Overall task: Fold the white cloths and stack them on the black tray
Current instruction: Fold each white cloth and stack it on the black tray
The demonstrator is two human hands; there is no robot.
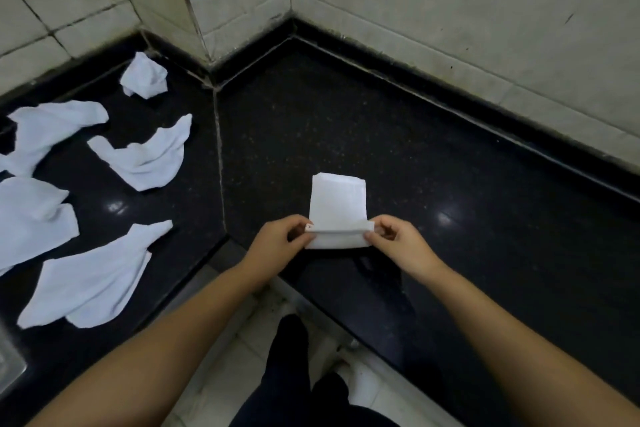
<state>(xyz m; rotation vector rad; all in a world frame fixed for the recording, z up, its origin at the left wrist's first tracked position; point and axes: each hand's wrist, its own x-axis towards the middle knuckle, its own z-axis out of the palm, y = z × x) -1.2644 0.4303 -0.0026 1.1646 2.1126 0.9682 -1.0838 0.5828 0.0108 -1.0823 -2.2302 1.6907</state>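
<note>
A white cloth [337, 201] lies as a narrow folded strip on the black counter [450, 184], its near end turned up. My left hand [277, 243] pinches the left corner of that near fold. My right hand [398, 243] pinches the right corner. Several unfolded white cloths lie crumpled on the left part of the counter: one near the wall [145, 76], one in the middle [145, 156], one at the near left [93, 277], others at the left edge [45, 132]. No black tray is in view.
Tiled walls [450, 10] rise behind the counter and form a corner at the back. The counter's front edge runs diagonally past my forearms, with the pale tiled floor [221, 374] and my dark-clothed legs below. A metal rim [10, 357] shows at the lower left.
</note>
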